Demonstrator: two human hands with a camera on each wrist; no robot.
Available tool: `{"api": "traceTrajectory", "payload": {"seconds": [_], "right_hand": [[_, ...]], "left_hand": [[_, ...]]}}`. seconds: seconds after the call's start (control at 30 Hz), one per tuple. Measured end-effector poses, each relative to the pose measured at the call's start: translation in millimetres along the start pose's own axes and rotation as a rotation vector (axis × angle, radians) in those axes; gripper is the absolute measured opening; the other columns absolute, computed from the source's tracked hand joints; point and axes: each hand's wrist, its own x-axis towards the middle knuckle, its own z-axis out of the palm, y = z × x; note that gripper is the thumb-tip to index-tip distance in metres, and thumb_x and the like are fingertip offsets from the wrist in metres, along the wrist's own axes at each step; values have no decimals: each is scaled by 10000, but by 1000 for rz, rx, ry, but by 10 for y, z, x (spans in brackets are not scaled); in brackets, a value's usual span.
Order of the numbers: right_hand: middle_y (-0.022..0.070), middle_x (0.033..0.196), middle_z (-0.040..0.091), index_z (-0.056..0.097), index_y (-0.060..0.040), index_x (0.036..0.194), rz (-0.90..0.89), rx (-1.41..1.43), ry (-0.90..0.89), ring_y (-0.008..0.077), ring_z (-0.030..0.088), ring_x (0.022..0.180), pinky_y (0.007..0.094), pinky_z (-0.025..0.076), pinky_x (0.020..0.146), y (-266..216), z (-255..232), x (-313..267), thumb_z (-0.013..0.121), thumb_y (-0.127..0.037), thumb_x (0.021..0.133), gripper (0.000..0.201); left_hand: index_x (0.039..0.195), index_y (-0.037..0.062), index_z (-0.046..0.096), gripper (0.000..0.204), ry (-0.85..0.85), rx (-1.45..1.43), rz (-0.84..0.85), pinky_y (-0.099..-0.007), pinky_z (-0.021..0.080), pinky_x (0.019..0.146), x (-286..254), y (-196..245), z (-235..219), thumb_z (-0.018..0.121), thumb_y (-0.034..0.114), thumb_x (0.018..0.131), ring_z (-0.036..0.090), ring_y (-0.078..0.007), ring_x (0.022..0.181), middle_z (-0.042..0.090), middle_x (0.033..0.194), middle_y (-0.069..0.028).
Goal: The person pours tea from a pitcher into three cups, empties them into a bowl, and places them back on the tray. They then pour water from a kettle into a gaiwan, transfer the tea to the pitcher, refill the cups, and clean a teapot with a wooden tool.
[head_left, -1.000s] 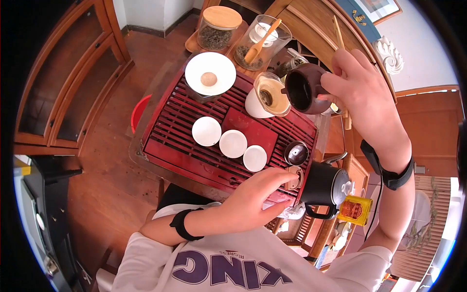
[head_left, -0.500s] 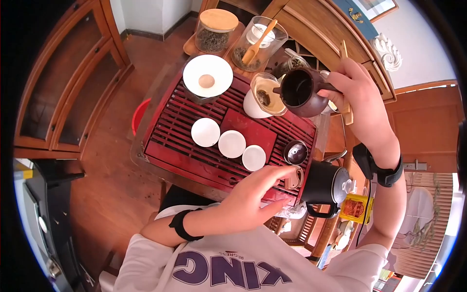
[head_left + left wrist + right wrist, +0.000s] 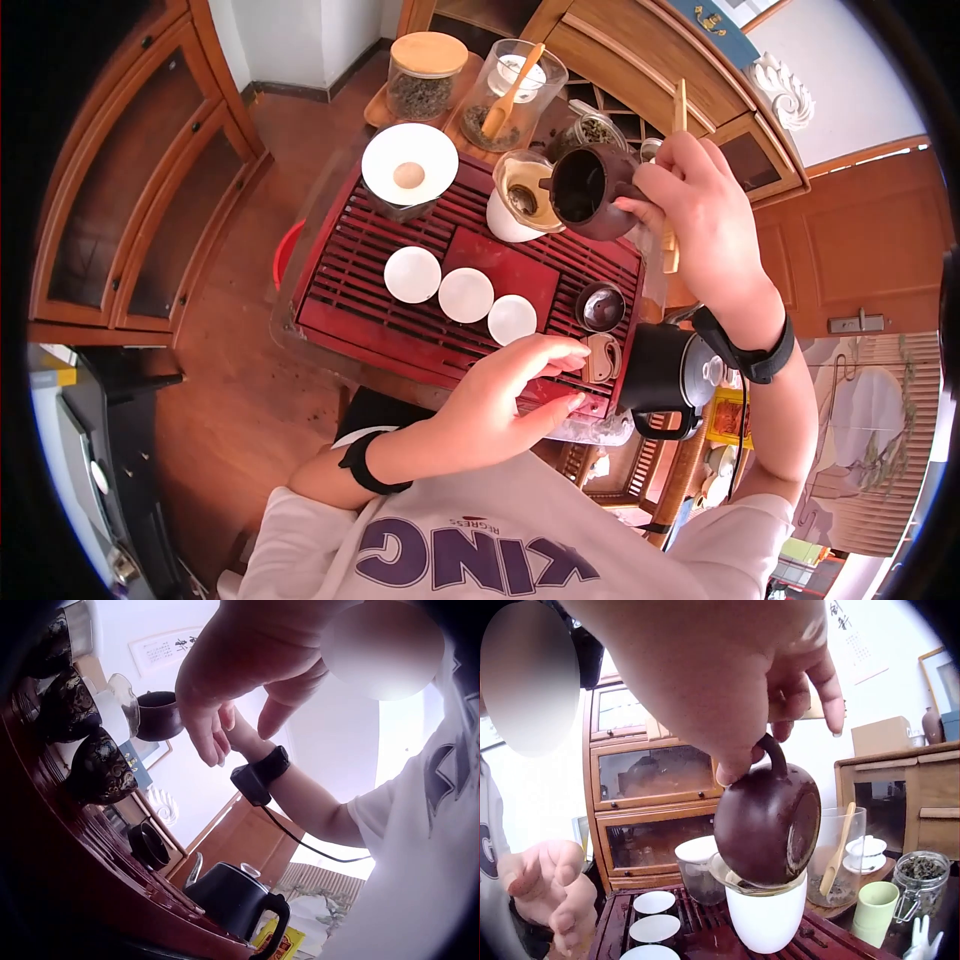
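My right hand (image 3: 700, 200) grips the handle of a dark brown teapot (image 3: 618, 215), which has no lid on. The pot is tipped, its spout over a strainer (image 3: 535, 205) set in a white pitcher (image 3: 769, 922). A light wooden stick (image 3: 680, 105) runs behind the right-hand fingers. Over the near right part of the tray, my left hand (image 3: 490, 410) has its thumb apart from loosely bent fingers and holds nothing. Its fingertips are beside a small beige-brown object (image 3: 602, 358). Three white-lined cups (image 3: 466, 295) stand in a row on the red slatted tray (image 3: 350, 325).
A white dish (image 3: 425, 145) on a grey vessel stands at the tray's far left. Behind are a lidded tea jar (image 3: 425, 90) and a glass container (image 3: 550, 80) with a wooden scoop. A small dark bowl (image 3: 601, 307) and black kettle (image 3: 655, 370) are on the right.
The teapot stays tipped at the strainer in my right hand. My left hand's fingers have bent a little and drawn slightly off the beige-brown object. The head view has shifted a little.
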Motion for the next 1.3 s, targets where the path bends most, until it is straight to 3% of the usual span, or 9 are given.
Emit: {"api": "traceTrajectory", "payload": {"seconds": [0.1,0.17,0.27,0.33,0.4,0.6,1.0,1.3], "right_hand": [[64,866,520,612,-97,787,-42,-45,-7,277,555,830,407,506,711,-47,15,49,743,-263,800,213],[62,866,520,613,-102,785,-74,-74,-19,274,557,830,403,507,705,-76,-9,94,740,-260,791,203],[62,859,504,581,-94,765,-118,-104,-22,269,544,818,396,495,692,-122,-27,146,753,-234,767,222],[64,853,488,549,-81,747,-135,-104,-14,268,528,805,393,483,685,-144,-34,169,769,-213,752,257],[54,869,516,606,-122,763,-198,-181,-33,235,562,844,366,507,700,-159,-38,188,712,-205,722,140],[41,867,501,595,-125,725,-299,-217,-53,222,552,873,352,505,718,-218,-31,204,653,-183,690,90],[20,870,500,576,-120,629,-450,-199,-76,204,525,871,327,474,711,-363,3,206,658,-156,625,90],[15,855,491,591,-123,630,-524,-254,-88,200,508,857,317,450,711,-387,-5,212,680,-142,653,94]], "left_hand": [[1234,0,567,372,9,38,14,-326,550,972,-54,-12,16,698,-22,886,660,-197,1123,630,1220,-113],[1227,-2,572,366,-8,-5,-63,-314,566,938,-74,15,5,699,-21,885,665,-194,1113,636,1208,-116],[1211,-4,585,348,9,1,4,-306,576,917,-86,-28,3,701,-21,884,669,-190,1099,649,1180,-115],[1198,-6,591,334,7,2,-5,-306,573,917,-89,-14,0,703,-18,883,671,-186,1089,654,1164,-114],[1185,-8,597,321,7,5,-15,-306,571,917,-96,-13,0,705,-14,883,673,-183,1079,660,1148,-114],[1152,-16,596,291,-15,5,-41,-305,558,905,-117,-33,24,710,2,884,675,-176,1043,666,1106,-111],[1103,-6,629,250,-25,43,-34,-310,555,859,-121,16,25,719,20,871,683,-189,989,677,1055,-109],[1068,-3,633,212,-12,30,-2,-308,555,842,-132,-2,30,714,21,874,684,-188,956,678,1029,-106]]}}
